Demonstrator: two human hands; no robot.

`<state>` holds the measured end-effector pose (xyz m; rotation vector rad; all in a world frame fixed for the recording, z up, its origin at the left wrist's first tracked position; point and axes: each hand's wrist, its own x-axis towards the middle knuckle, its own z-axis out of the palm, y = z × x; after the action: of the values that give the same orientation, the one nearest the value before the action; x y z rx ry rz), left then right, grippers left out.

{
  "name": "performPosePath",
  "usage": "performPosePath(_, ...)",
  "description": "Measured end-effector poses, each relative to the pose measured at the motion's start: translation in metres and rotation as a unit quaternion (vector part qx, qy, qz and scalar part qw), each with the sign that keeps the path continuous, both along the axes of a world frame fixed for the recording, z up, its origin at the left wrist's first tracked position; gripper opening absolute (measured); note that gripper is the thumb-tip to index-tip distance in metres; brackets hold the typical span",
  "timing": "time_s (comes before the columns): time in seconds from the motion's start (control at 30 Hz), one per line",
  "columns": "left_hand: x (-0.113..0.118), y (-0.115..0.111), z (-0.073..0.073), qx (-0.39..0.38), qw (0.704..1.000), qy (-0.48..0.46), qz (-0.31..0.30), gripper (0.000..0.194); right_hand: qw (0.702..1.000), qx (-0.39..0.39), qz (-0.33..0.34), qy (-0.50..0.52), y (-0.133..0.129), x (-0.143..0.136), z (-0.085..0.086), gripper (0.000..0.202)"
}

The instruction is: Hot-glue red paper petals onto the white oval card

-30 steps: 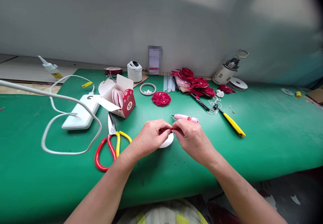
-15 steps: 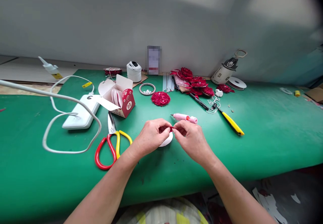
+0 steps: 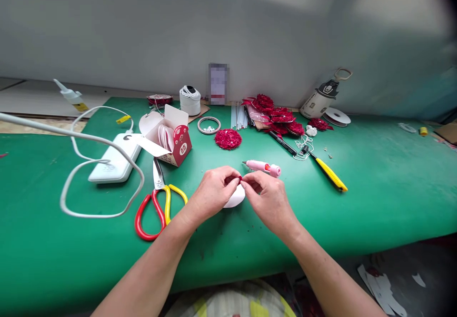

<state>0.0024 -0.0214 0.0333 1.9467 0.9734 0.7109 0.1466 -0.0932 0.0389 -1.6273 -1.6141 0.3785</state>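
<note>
One green table [image 3: 321, 231] spans the view below one grey wall [image 3: 143, 31]. Over its middle are two bare hands, the left [image 3: 217, 188] and the right [image 3: 266, 195]. One white cable [image 3: 107, 138] loops over one power bank [image 3: 116, 160] at left. One pair of scissors [image 3: 159, 198], red and yellow handled, lies beside the left forearm, just below one open box [image 3: 178, 145].

At the back stand one flask [image 3: 316, 104], leaning, and one cone [image 3: 190, 102] of white cord. Between them is one heap [image 3: 278, 117] of red flowers, too overlapped to count. One knife [image 3: 330, 174], one glue gun [image 3: 262, 166], one rosette [image 3: 228, 139], one pen [image 3: 283, 143] and one ring [image 3: 209, 125] around small white beads lie nearer.

One white disc [image 3: 235, 198] shows between the hands. Just above it, both hands' fingertips are closed on one tiny red scrap [image 3: 240, 178], mostly hidden.
</note>
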Motion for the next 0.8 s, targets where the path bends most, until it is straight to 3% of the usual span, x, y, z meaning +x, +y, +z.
performPosePath(0.1, -0.002, 0.002, 0.001, -0.012, 1.0, -0.01, 0.0, 0.015, 0.998, 0.053, -0.022, 0.023, -0.021, 0.011, 0.012, 0.009)
performPosePath(0.27, -0.003, 0.004, 0.004, -0.076, 0.995, -0.062, -0.011, 0.013, 0.978, 0.103, -0.17, 0.06, -0.039, 0.067, 0.018, 0.009)
performPosePath(0.4, -0.001, 0.003, 0.008, -0.131, 0.984, -0.122, -0.001, 0.013, 0.991, -0.102, -0.057, 0.066, -0.014, 0.095, 0.002, 0.034)
performPosePath(0.47, 0.001, 0.002, 0.009, -0.152, 0.977, -0.148, 0.007, 0.012, 0.984, -0.168, -0.015, 0.066, 0.001, 0.094, -0.009, 0.034)
performPosePath(0.67, 0.002, 0.004, 0.006, -0.185, 0.967, -0.172, 0.045, 0.011, 0.977, -0.187, 0.023, 0.105, 0.022, 0.079, -0.031, 0.026)
performPosePath(0.73, 0.002, 0.005, 0.003, -0.192, 0.964, -0.172, 0.064, 0.011, 0.968, -0.194, 0.024, 0.16, 0.02, 0.081, -0.03, 0.031)
performPosePath(0.8, 0.002, 0.007, 0.0, -0.203, 0.96, -0.174, 0.087, 0.011, 0.94, -0.219, 0.018, 0.262, 0.015, 0.086, -0.025, 0.039)
